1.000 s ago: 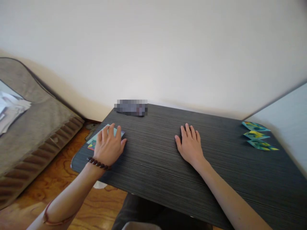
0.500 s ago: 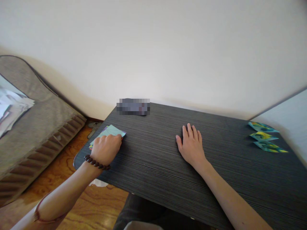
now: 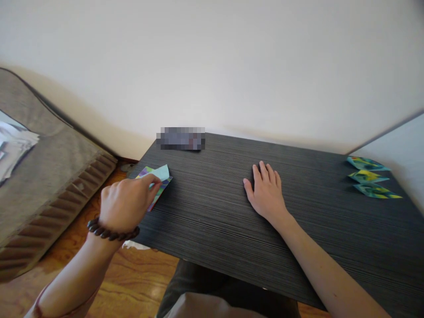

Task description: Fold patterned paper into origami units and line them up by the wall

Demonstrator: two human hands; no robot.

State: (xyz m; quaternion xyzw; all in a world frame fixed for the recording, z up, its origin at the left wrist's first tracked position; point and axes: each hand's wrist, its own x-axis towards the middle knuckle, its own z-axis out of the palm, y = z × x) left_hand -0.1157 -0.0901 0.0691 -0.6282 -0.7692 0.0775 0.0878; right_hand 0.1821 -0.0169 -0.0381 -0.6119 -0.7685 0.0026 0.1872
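Observation:
My left hand [image 3: 127, 201] pinches the edge of a light-blue paper sheet [image 3: 161, 172] between thumb and finger, lifting part of it. Under that sheet lies a stack of patterned coloured paper [image 3: 163, 187] at the left end of the dark table [image 3: 205, 216]; my hand hides much of it. My right hand [image 3: 266, 190] rests flat on the middle of the tabletop, fingers spread, with nothing in it. Several centimetres or more away, at the far right, three folded paper pieces [image 3: 368, 177] in green, blue and yellow lie in a row.
A blurred-out flat object [image 3: 180, 139] lies at the back left of the table against the white wall [image 3: 212, 66]. To the left stands a brown couch [image 3: 62, 168] with papers [image 3: 15, 148] on it. A white scrap [image 3: 135, 245] shows below the table's left front edge.
My left hand has pulled back left toward me, peeling the light-blue sheet up and baring the patterned paper beneath. The right hand keeps its place. The view has tilted slightly.

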